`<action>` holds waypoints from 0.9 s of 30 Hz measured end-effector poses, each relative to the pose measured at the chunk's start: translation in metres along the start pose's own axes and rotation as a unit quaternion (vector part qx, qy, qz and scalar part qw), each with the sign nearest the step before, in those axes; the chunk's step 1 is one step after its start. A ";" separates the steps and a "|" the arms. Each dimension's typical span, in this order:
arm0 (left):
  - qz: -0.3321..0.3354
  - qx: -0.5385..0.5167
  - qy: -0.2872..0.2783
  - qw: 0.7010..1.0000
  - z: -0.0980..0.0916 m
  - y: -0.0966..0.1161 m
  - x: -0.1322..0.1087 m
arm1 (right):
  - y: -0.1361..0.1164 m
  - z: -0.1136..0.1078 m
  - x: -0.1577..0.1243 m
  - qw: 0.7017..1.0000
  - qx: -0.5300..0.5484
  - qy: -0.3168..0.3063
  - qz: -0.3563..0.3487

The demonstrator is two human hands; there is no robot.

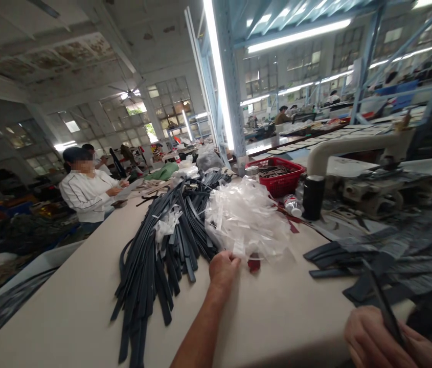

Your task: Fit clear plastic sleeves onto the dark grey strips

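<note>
Pale table (277,306), filling the foreground. Co-worker in a white top (85,199) beside its left edge, toward the far end. Sewing machine (348,148) at the right. Long bundle of dark strips (142,276) lies left of the table's middle, loose ends fanned toward the near edge. More dark strips (326,253) near the right edge, partly blurred. Heap of clear plastic (246,214) mid-table, touching the bundle. Red basket (277,186) behind the heap; black bottle (313,198) right of it. Left hand (223,271): fingers pinched closed at the heap's near side, on plastic. Right hand (379,337), near right corner: closed around a dark flat piece (382,301), too blurred to identify.
</note>
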State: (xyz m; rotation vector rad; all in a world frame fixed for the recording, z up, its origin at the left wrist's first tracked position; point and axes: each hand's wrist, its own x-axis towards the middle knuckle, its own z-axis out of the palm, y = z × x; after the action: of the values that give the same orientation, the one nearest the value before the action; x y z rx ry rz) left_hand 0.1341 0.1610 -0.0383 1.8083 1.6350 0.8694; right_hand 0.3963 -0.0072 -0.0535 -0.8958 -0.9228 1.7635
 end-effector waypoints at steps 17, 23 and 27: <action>-0.128 -0.382 -0.126 0.907 -0.048 -0.022 -0.149 | 0.008 0.107 0.072 0.987 -0.122 -0.089 0.059; -0.154 -0.419 -0.132 0.885 -0.055 -0.026 -0.171 | 0.006 0.131 0.096 0.979 -0.197 -0.055 -0.007; -0.126 -0.356 -0.136 0.916 -0.071 -0.021 -0.171 | 0.001 0.141 0.099 0.971 -0.228 -0.065 -0.037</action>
State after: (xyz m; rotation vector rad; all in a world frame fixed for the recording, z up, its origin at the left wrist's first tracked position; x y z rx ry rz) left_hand 0.0572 -0.0088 -0.0257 1.1203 1.1282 0.8923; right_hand 0.2426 0.0562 -0.0078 -1.0236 -1.4668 1.5859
